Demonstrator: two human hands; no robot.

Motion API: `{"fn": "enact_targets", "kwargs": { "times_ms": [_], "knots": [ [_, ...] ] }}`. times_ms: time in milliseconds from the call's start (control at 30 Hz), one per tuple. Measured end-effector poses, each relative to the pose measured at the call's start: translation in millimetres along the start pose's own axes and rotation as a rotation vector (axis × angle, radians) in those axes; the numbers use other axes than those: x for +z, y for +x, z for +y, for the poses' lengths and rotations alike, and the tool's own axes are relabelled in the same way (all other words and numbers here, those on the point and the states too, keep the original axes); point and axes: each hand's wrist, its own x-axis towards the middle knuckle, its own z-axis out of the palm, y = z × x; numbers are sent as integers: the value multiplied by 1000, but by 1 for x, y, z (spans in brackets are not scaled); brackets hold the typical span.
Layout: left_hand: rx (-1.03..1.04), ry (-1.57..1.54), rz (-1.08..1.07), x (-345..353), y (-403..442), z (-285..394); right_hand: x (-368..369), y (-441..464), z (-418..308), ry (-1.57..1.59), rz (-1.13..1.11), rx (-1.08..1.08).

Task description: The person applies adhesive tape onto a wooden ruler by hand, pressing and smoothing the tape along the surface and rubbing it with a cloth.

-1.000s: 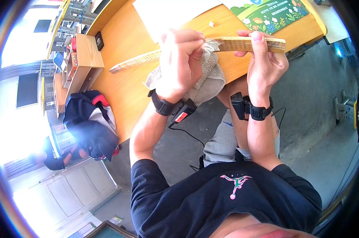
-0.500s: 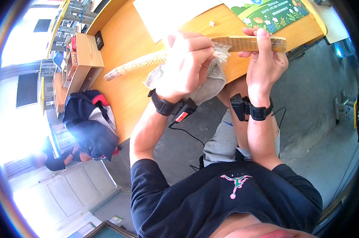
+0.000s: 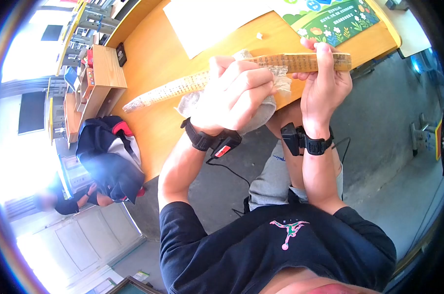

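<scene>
Bright room, daylight from the left: blown-out white window area (image 3: 9, 147), bluish haze spilling over the white panelled door (image 3: 85, 235). Flat white paper sheet (image 3: 212, 24) on the glossy yellow-orange wooden desk (image 3: 151, 54) clips to white. Left hand (image 3: 234, 93) overexposed on the back; right hand (image 3: 325, 85) better lit. Crumpled clear film (image 3: 282, 83) shows pale highlights. Print on the long tan strip (image 3: 183, 85) too small to read. Grey concrete floor (image 3: 214, 191) shaded. Seated person in dark clothing (image 3: 67, 206): head blurred. Fisheye bends the edges, black corners, rainbow fringe left.
</scene>
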Motion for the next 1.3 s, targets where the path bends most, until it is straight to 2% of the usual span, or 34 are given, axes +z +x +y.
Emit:
{"fn": "enact_targets", "kwargs": {
  "times_ms": [767,1000,1100,1233,1300],
  "knots": [
    [141,-162,-28,0,2,8,-9,4,-2,95,-84,65],
    [165,-143,-39,0,5,9,-10,5,-2,98,-75,86],
    [188,-59,29,8,5,6,-9,3,-3,62,-45,85],
    [-79,-14,39,2,10,5,-2,4,-5,2,71,197],
    [-253,23,26,-6,21,10,-1,3,-2,-14,76,159]
  ]
}}
